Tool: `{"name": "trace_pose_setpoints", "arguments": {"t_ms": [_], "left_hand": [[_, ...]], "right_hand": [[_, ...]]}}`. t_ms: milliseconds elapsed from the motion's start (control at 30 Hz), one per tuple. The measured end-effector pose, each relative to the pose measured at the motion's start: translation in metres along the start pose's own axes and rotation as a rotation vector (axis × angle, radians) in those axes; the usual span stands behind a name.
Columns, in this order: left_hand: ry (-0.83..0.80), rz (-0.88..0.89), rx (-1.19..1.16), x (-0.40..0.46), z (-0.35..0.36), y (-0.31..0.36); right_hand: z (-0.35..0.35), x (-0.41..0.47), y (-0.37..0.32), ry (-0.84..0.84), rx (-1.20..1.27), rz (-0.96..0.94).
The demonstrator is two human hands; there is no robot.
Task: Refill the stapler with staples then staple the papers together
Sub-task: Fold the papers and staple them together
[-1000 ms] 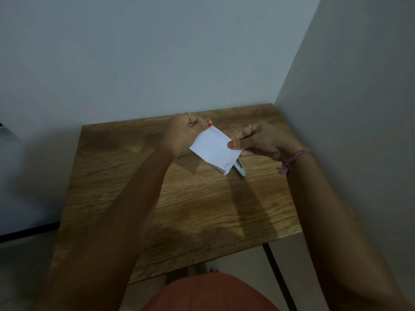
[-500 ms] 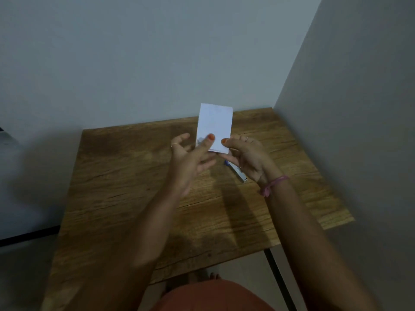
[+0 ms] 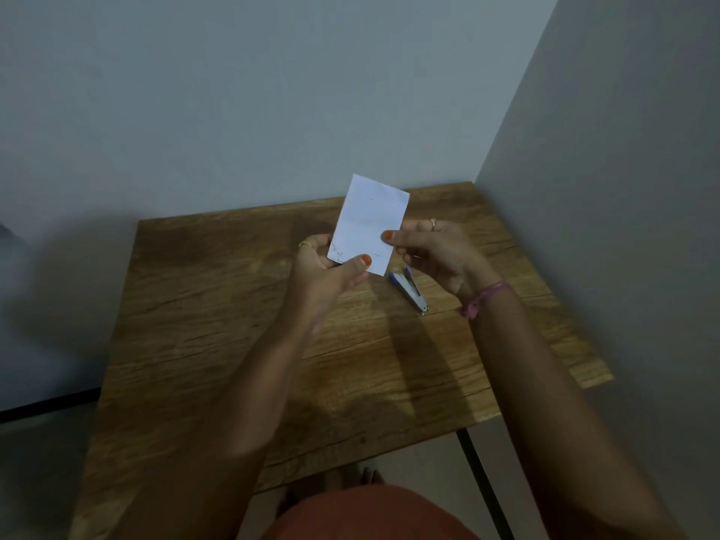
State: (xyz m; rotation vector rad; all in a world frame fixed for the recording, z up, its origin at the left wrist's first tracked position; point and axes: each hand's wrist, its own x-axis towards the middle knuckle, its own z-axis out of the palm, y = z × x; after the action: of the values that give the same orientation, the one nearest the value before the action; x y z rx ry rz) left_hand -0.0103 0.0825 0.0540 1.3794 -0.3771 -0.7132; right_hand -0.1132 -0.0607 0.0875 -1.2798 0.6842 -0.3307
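Between the two hands, above the tabletop: a small white stack of papers (image 3: 368,224), held upright and tilted slightly, pinched at its lower left corner by the left hand (image 3: 331,268) with thumb in front and fingers behind, and pinched at its right edge by the right hand (image 3: 432,251), thumb on the front face. Both hands closed on the sheets, close together, neither touching anything else. Just below the right hand and apart from it: the stapler (image 3: 411,288), blue-bodied with a metal nose, lying flat on the wooden table (image 3: 233,305), nose pointing toward the near edge. Impossible to tell whether loaded or empty; no loose staples or staple box visible anywhere around the hands. Likely step, judged from this: squaring the sheets before stapling. Risks from here: sheets fanning or sliding out of line once one hand lets go to reach down for the stapler, since a single corner pinch holds a thin stack poorly; a crooked or missed staple from that misalignment; a dry click if the refill is not yet done. Beyond the hands: grey walls close behind and to the right, leaving little elbow room on that side.
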Motion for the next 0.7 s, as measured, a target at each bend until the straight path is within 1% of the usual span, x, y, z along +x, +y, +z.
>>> {"name": "trace_pose_setpoints", "arguments": {"t_ms": [100, 233, 333, 467, 633, 700], "left_hand": [[-0.017, 0.054, 0.020, 0.004, -0.004, 0.005], [0.054, 0.112, -0.056, 0.007, -0.005, 0.005], [0.072, 0.169, -0.004, 0.008, -0.004, 0.006], [0.037, 0.177, 0.058, 0.017, -0.008, 0.015], [-0.080, 0.113, 0.052, 0.028, -0.015, 0.027], [-0.060, 0.133, 0.062, 0.031, -0.017, 0.030]], "right_hand": [[0.007, 0.004, 0.003, 0.049, 0.080, 0.046], [0.017, 0.005, 0.008, 0.038, 0.216, 0.044], [0.018, 0.006, 0.003, 0.049, 0.229, 0.034], [0.009, 0.009, -0.006, 0.093, 0.248, 0.004], [0.009, 0.016, -0.007, 0.130, 0.409, 0.002], [0.007, 0.018, -0.007, 0.131, 0.440, -0.010]]}}
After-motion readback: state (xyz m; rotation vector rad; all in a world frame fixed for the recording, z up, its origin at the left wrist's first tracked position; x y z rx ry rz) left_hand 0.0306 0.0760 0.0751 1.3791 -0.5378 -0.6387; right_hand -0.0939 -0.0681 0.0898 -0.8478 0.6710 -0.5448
